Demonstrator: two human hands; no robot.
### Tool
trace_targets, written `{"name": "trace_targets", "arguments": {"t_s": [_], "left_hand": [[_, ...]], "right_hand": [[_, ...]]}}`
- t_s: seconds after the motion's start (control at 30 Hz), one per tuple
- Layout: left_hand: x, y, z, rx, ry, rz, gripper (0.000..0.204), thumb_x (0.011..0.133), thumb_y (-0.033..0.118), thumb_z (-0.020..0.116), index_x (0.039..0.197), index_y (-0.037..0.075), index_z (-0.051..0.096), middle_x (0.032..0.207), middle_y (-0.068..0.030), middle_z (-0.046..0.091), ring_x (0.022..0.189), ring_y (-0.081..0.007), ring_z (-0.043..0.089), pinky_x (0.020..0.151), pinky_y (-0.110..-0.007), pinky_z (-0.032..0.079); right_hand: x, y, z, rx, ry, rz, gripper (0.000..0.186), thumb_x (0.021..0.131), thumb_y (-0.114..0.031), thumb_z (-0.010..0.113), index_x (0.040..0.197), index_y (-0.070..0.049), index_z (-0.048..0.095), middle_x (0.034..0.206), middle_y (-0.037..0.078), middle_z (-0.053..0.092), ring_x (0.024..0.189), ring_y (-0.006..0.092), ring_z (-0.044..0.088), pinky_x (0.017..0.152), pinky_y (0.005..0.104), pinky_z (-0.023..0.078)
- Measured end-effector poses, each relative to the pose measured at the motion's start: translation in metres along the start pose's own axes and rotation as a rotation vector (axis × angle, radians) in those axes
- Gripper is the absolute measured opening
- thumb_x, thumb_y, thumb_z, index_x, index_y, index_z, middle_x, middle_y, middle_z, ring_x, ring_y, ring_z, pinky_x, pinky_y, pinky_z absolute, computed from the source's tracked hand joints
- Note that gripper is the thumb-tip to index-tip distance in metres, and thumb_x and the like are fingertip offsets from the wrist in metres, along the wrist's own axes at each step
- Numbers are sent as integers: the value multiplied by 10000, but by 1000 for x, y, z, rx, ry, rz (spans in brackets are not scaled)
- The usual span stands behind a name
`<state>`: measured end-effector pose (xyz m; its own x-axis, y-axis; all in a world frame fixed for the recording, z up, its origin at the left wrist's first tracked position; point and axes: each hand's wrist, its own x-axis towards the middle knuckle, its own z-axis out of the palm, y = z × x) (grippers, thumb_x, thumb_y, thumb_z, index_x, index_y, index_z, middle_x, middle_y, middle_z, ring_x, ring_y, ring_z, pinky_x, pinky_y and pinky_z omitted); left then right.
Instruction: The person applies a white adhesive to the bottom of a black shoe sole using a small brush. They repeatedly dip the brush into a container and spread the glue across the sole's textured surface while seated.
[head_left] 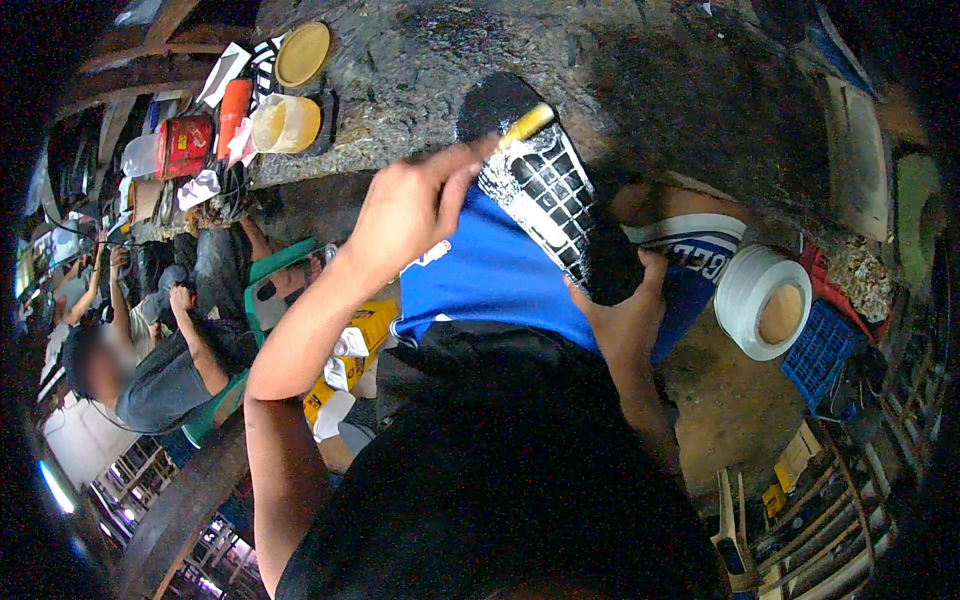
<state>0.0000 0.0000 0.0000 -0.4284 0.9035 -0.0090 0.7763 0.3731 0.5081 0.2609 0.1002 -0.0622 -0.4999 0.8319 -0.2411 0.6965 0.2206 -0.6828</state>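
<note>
Two bare hands are on one black shoe sole (563,190), held slantwise over the lap, its rounded toe up and to the left, its heel down and to the right. The left grip (412,212) is closed on a small brush-like tool (527,124), yellow with a whitish end, which lies across the sole near the toe and reaches its upper right edge. The right grip (630,312) clasps the heel, thumb at the near edge and fingers around the far side. White coating streaks the grid of hollows and lines the left rim; the toe beyond is mostly black.

Behind the sole spreads a rough, dark counter (680,110). In this view the toe overlaps it; whether they touch, I cannot tell. Open counter surface runs up and to the right of the toe, giving room on that side. To the left, near the front edge, stand a tub (286,125) of yellowish stuff, a round tan lid (302,54) and an orange bottle (234,108), all well apart from the sole.

Below, blue cloth (490,275) covers the lap. Right of the right grip sits a white roll (735,300), just beside a blue crate (822,346). Farther left, a co-worker (175,385) sits well apart from the sole.
</note>
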Motion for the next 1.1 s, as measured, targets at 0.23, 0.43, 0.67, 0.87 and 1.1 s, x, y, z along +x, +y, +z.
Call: {"name": "trace_targets", "arguments": {"t_s": [0.23, 0.43, 0.67, 0.87, 1.1], "left_hand": [[16, -26, -10, 58, 184, -120, 273, 981, 145, 590, 1227, 134, 709, 909, -210, 713, 771, -392, 703, 683, -455, 571], [23, -40, -27, -36, 164, 40, 295, 982, 61, 580, 1250, 79, 700, 1139, -193, 720, 1059, -312, 714, 911, -368, 538], [22, -66, -32, 153, 33, 216, 347, 924, 72, 613, 1242, 181, 701, 977, -129, 724, 879, -345, 699, 742, -423, 574], [-26, -57, -30, 77, -13, 103, 322, 922, 60, 611, 1214, 142, 718, 971, -141, 727, 851, -336, 706, 742, -413, 577], [-77, -20, 11, -146, -19, -121, 320, 919, 13, 612, 1211, 97, 712, 970, -148, 727, 784, -317, 710, 719, -399, 569]], "right_hand": [[4, 2, 1, 38, 9, -26, 859, 616, -278, 958, 1267, -6, 468, 1155, 241, 642, 1098, 377, 649, 951, 428, 502], [3, 8, 3, 17, 18, -49, 865, 614, -289, 960, 1271, -10, 472, 1181, 224, 623, 1109, 361, 629, 975, 428, 486], [3, -1, -4, 56, -20, 30, 885, 609, -303, 965, 1275, 0, 466, 1218, 225, 602, 1143, 349, 605, 1016, 417, 455], [4, -4, -4, 54, 4, -55, 874, 619, -299, 961, 1271, 4, 463, 1231, 228, 590, 1169, 352, 590, 1026, 420, 447], [5, 0, -3, 50, -18, -23, 915, 623, -361, 947, 1334, -29, 478, 1289, 226, 586, 1214, 387, 588, 1043, 437, 465]]}}
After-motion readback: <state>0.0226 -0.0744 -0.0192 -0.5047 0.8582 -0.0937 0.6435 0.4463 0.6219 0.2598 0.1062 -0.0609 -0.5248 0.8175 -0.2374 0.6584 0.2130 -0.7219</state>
